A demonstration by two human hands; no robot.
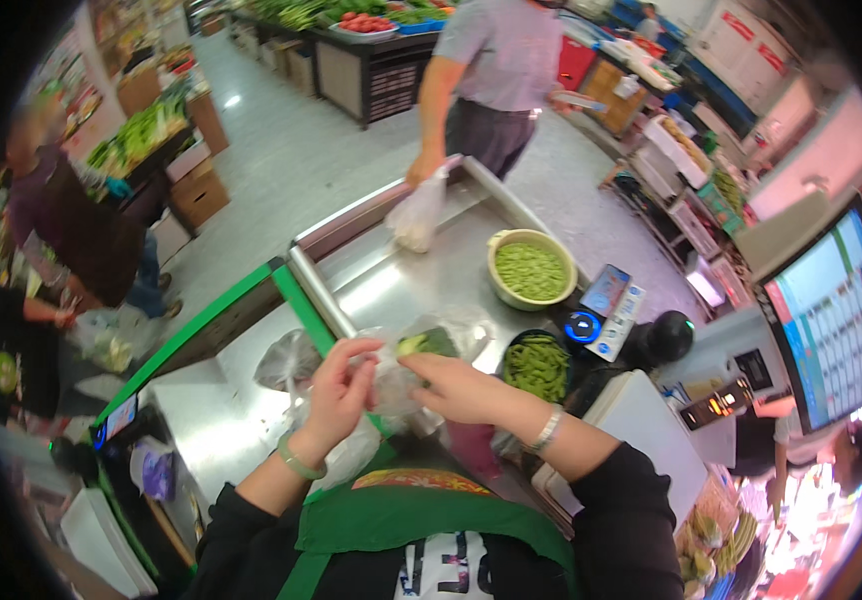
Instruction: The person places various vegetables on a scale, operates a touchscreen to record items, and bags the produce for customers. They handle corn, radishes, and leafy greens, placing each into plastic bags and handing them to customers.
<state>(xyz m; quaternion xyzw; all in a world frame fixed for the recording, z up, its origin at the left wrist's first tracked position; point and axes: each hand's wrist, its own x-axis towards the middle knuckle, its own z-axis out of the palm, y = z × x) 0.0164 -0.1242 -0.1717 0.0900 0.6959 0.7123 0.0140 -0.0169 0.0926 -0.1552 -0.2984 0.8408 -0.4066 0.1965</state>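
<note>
Between my hands, above the near edge of the steel counter (371, 281), is a clear plastic bag (401, 386) with a green vegetable (431, 343) at its top. I cannot tell whether the vegetable is inside the bag. My right hand (457, 386) has its fingers bent over the bag, just below the vegetable. At the bag's left side, my left hand (341, 390) is raised with fingers curled; whether it pinches the film is unclear. More plastic bags (288, 360) lie to its left. A cream tub of green pods (530, 270) and a dark bowl of green beans (537, 367) stand to the right.
Across the counter, a person (502, 56) holds a white bag (419, 214) over its far side. A payment device (583, 327), dark scanner (667, 336) and monitor (828, 315) stand right. A green-edged counter (205, 337) adjoins left. Another person (78, 202) stands beyond it.
</note>
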